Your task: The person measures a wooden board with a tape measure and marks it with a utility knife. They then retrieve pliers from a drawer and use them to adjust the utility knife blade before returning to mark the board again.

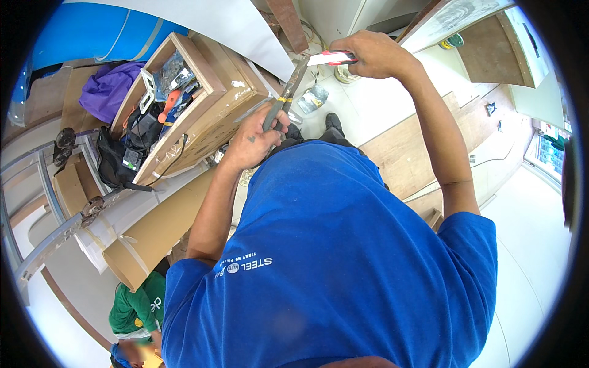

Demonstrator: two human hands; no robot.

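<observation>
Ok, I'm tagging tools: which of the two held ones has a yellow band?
The long dark tool in the left hand, with the band partway along it. The cutter in the right hand shows red and white, no yellow.

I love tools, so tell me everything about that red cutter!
The cutter has a red and black, plastic-looking handle and a flat, pale, metal-looking blade, which is out. The right grip closes around its handle, blade pointing left toward the long, dark tool in the left grip. Whether blade and tool touch is unclear.
</observation>
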